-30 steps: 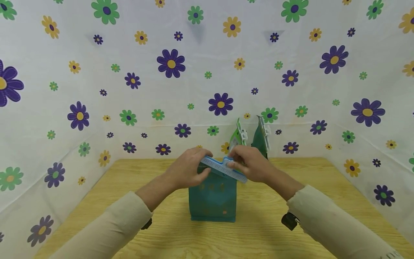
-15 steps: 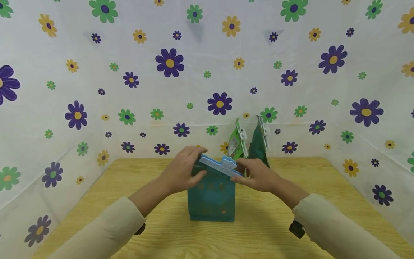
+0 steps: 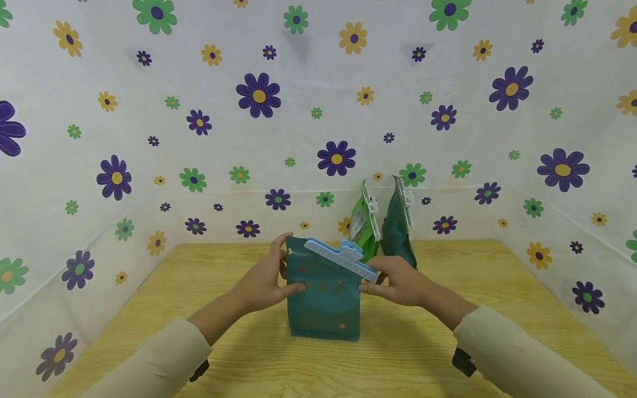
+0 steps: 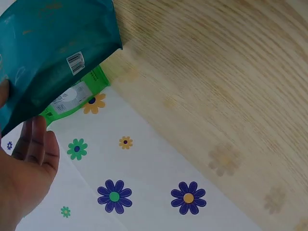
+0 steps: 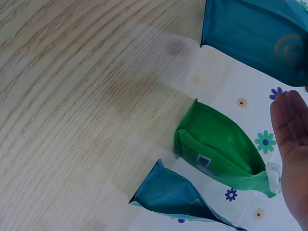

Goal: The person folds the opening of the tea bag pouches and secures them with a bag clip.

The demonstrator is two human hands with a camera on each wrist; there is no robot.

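Note:
A teal stand-up pouch (image 3: 323, 309) stands upright on the table before me, and its printed side and barcode (image 4: 75, 63) show in the left wrist view. A light blue sealing clip (image 3: 340, 257) sits slanted across its top, sloping down to the right, so the top left corner sticks out above it. My left hand (image 3: 266, 282) holds the pouch's left side, thumb in front and fingers behind. At the right edge, under the clip's lower end, my right hand (image 3: 400, 281) holds the pouch with the thumb in front; its other fingertips are partly hidden.
Behind the pouch, to the right, stand a green pouch (image 3: 360, 224) and a dark teal pouch (image 3: 396, 226), each with a white clip along its top. A white flowered cloth (image 3: 224, 143) encloses the wooden table (image 3: 209, 287) at the back and sides.
My right hand has left the clip's handle and moved down to the pouch's right edge. My left hand has slid down and left from the top, uncovering the pouch's top left corner.

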